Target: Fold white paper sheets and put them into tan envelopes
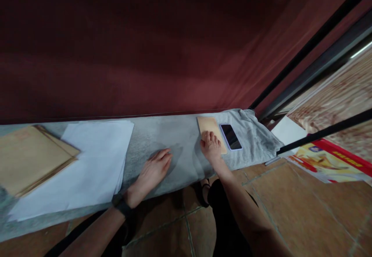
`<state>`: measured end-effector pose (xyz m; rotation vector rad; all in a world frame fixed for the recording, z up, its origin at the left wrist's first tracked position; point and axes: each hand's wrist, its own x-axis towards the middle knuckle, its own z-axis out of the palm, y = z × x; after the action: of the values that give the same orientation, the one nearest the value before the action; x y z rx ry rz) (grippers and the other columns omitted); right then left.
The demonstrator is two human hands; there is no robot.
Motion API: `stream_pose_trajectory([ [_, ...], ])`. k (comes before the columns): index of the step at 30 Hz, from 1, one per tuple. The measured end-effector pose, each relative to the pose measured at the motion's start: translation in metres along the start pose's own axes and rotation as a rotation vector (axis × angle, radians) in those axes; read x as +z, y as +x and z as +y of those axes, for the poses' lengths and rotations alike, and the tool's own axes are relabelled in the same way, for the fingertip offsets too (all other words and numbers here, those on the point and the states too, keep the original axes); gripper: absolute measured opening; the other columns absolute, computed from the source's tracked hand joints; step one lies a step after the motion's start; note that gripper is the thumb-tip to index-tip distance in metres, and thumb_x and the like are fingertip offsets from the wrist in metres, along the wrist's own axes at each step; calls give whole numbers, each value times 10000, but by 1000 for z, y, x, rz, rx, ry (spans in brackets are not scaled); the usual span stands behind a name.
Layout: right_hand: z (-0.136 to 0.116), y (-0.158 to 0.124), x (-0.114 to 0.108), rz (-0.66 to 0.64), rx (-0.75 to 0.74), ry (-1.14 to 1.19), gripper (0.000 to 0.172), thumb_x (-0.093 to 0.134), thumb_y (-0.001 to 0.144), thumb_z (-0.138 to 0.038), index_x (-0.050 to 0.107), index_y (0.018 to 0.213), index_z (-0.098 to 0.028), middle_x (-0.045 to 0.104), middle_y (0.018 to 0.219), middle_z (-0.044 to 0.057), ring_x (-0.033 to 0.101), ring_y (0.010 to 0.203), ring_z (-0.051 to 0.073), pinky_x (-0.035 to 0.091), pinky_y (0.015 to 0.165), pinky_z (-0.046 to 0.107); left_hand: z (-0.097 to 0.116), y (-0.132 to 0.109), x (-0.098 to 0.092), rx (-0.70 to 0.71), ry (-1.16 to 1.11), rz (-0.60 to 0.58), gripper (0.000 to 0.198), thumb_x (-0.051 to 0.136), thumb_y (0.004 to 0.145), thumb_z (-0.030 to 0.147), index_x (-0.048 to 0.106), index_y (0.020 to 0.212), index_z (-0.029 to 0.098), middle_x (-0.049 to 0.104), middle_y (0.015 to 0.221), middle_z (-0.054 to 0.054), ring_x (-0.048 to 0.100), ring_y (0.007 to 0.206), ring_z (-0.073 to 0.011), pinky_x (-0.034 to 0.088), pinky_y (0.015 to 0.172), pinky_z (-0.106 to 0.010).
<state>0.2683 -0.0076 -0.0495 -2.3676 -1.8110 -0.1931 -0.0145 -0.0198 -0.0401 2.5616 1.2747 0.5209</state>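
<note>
My left hand (153,172) lies flat on the grey cloth-covered table (177,133), fingers stretched out, holding nothing. A dark band sits on that wrist. My right hand (210,147) rests palm down with its fingers on the near end of a small tan envelope (209,126). A phone (230,136) with a dark screen and pale case lies just right of the envelope.
A stack of white paper sheets (87,164) lies left of my left hand, with several brown envelopes (29,156) on its far left. A dark red curtain hangs behind the table. Printed posters (328,160) and black rods stand at the right over a tiled floor.
</note>
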Motion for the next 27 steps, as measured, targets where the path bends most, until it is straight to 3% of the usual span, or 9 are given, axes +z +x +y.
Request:
stream_pose_trajectory([
  [6, -3, 1, -6, -44, 7, -16, 498, 484, 1004, -297, 481, 1467, -112, 554, 1476, 228, 552, 1276, 333, 454, 988, 431, -21, -6, -17, -229, 164, 58, 392, 405, 1000, 285, 700, 1235, 176, 646, 1414, -150, 593, 1309, -313, 465, 1124, -491],
  [10, -4, -2, -9, -34, 17, -36, 458, 467, 999, -283, 507, 1431, -136, 553, 1465, 230, 568, 1230, 333, 448, 965, 430, -40, -14, -35, -530, 353, 102, 556, 459, 962, 325, 531, 1459, 85, 473, 1564, -266, 406, 1469, -439, 356, 1144, -673],
  [12, -5, -3, -9, -32, -12, -33, 474, 472, 999, -298, 495, 1443, -132, 549, 1473, 233, 563, 1240, 339, 440, 976, 436, -48, -19, -44, -673, 428, 90, 635, 477, 957, 369, 472, 1487, 17, 409, 1576, -338, 383, 1462, -497, 372, 1095, -712],
  [14, -8, -4, -8, -28, -47, -14, 504, 467, 1005, -316, 474, 1468, -118, 532, 1502, 236, 543, 1286, 346, 421, 1015, 445, -53, -23, -52, -760, 454, 50, 642, 476, 963, 389, 483, 1454, -25, 466, 1507, -373, 472, 1383, -495, 463, 1024, -647],
  [18, -24, -7, -6, -55, -129, 45, 527, 436, 1023, -306, 458, 1505, -93, 496, 1552, 229, 493, 1384, 334, 373, 1108, 453, -50, -25, -61, -778, 440, -35, 497, 413, 991, 306, 585, 1310, -33, 636, 1264, -337, 641, 1158, -409, 568, 854, -483],
  [27, -69, -13, 0, -118, -251, 265, 491, 473, 989, -226, 538, 1462, -113, 527, 1544, 189, 528, 1393, 293, 412, 1145, 448, -55, -26, -74, -733, 423, -68, 411, 326, 978, 139, 699, 1122, 44, 738, 995, -226, 731, 947, -328, 582, 773, -425],
])
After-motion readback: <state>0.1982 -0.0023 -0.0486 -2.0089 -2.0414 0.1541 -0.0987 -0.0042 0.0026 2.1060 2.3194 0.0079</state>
